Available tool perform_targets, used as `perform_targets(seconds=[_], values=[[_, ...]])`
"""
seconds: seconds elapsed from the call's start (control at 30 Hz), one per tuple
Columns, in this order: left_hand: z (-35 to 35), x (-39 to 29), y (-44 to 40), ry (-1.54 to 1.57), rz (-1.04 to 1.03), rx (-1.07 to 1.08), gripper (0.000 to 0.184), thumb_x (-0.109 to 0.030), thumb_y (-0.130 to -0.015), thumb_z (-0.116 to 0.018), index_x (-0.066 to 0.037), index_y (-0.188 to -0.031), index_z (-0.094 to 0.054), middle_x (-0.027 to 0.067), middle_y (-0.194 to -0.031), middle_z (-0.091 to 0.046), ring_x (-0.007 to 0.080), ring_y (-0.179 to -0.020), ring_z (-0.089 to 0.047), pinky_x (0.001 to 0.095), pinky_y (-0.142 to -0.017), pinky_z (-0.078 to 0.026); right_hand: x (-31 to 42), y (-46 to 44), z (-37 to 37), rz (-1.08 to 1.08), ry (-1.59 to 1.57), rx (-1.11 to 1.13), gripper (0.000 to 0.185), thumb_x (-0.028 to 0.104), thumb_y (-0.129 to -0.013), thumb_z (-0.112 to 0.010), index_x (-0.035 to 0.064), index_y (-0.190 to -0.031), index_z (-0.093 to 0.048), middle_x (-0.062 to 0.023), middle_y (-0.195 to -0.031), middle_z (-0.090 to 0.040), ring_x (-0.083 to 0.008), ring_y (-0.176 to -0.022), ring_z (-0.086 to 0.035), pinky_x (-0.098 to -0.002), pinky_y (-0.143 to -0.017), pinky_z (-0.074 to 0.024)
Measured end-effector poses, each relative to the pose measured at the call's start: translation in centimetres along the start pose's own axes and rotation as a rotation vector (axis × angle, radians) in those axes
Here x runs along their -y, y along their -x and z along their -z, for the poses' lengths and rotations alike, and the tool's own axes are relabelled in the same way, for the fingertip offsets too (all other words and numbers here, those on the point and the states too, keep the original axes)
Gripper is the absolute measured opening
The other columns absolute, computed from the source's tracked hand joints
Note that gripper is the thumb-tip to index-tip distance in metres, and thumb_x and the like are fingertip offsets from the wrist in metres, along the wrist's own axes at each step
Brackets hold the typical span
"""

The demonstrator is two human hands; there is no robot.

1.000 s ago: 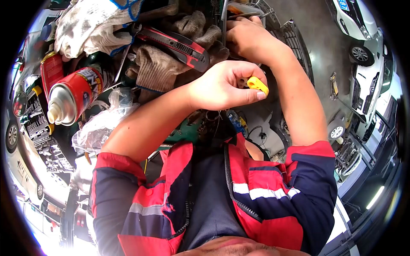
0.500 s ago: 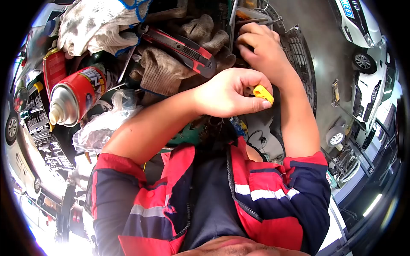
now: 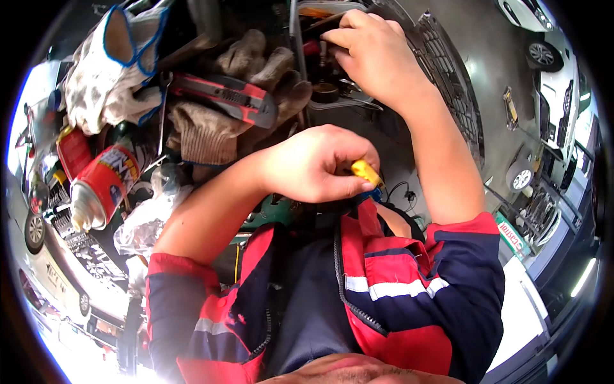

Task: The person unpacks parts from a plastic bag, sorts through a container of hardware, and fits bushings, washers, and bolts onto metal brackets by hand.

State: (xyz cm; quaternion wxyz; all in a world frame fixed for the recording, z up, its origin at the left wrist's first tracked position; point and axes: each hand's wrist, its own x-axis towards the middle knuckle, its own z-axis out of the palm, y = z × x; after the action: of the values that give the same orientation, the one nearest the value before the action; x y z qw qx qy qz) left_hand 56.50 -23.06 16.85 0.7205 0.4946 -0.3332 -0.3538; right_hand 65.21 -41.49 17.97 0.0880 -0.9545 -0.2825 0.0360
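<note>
My left hand (image 3: pixel 323 165) is closed around a small yellow plastic piece (image 3: pixel 365 171), which sticks out between thumb and curled fingers. The rest of it is hidden in the palm. My right hand (image 3: pixel 374 54) reaches over a clear plastic box (image 3: pixel 348 104), thumb and fingers apart, with nothing visible held. Beneath its fingertips, small items lie in the box, among them a red-ended piece (image 3: pixel 311 48) and a black ring like a tape roll (image 3: pixel 325 93). Left of the box, a red and black utility knife (image 3: pixel 224 96) rests on dirty knitted gloves (image 3: pixel 208 137).
White gloves with blue cuffs (image 3: pixel 109 83) lie at upper left, above a red spray can (image 3: pixel 105 182) and a crumpled clear plastic bag (image 3: pixel 150 221). A wrench (image 3: pixel 164 115) lies nearby. Beyond my right arm are a dark grille (image 3: pixel 448 83) and white cars (image 3: pixel 563 109).
The view has shifted, showing more of the plastic box. My right hand's fingers have stretched out leftward over it. My left hand still grips the yellow piece, which has turned slightly.
</note>
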Motion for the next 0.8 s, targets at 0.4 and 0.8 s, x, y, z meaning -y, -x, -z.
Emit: perform_targets(seconds=[0.4,0.8], values=[[-0.8,1.1,-1.2,-0.226,0.098,0.215,0.025,-0.007,-0.078,-0.076,-0.002,-0.100,-0.067,0.0163,-0.090,-0.068,0.0389,-0.085,-0.067,0.0438,-0.073,-0.055,0.9,0.7,2.3,0.150,-0.101,0.079,0.019,0.016,-0.088,-0.059,0.0077,-0.082,-0.075,-0.0118,-0.097,-0.063,-0.0299,-0.096,-0.060,-0.0441,-0.086,-0.0444],[-0.8,0.9,-0.8,-0.260,0.081,0.211,0.020,-0.007,-0.081,-0.075,-0.001,-0.098,-0.066,0.0167,-0.087,-0.066,0.0383,-0.081,-0.066,0.0443,-0.071,-0.054,3.8,-2.2,0.6,0.054,0.167,0.300,0.028,0.016,-0.090,-0.059,0.0010,-0.103,-0.079,-0.0141,-0.118,-0.063,-0.0290,-0.114,-0.055,-0.0427,-0.094,-0.0415]])
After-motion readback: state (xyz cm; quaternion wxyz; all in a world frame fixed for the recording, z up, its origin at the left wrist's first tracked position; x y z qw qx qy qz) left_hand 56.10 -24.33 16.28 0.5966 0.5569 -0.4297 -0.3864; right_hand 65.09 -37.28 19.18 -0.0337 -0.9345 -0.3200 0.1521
